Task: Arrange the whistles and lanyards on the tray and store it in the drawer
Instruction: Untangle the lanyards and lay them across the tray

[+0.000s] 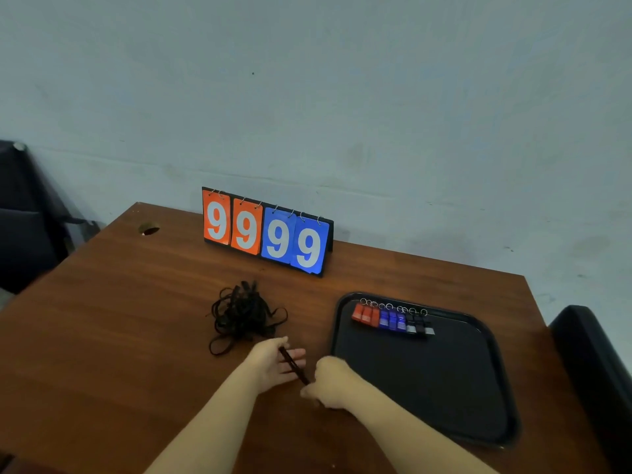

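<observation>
Low in the middle of the head view, both hands work 1 black lanyard [294,366] stretched taut between them. Its long axis runs on a diagonal, from upper left at the left hand [273,364] down to lower right at the right hand [333,383].

The left hand lies palm up with its fingers straight and pointing right. The strand crosses them, and the thumb appears to pin its upper end. The right hand is curled into a loose fist and pinches the lower end, with its forearm coming in from the lower right.

The black tray [427,388] lies just right of the grip, and its left rim is beside the right hand, so that hand is the nearer one for setting the strand down. A row of 9 whistles [393,318] (3 red, 3 blue, 3 black) lines the tray's far edge, and the rest of the tray floor shows bare.

The tangled pile of lanyards [244,313] sits on the table [119,319] above and left of the left hand, close to its thumb. No drawer is in view.
</observation>
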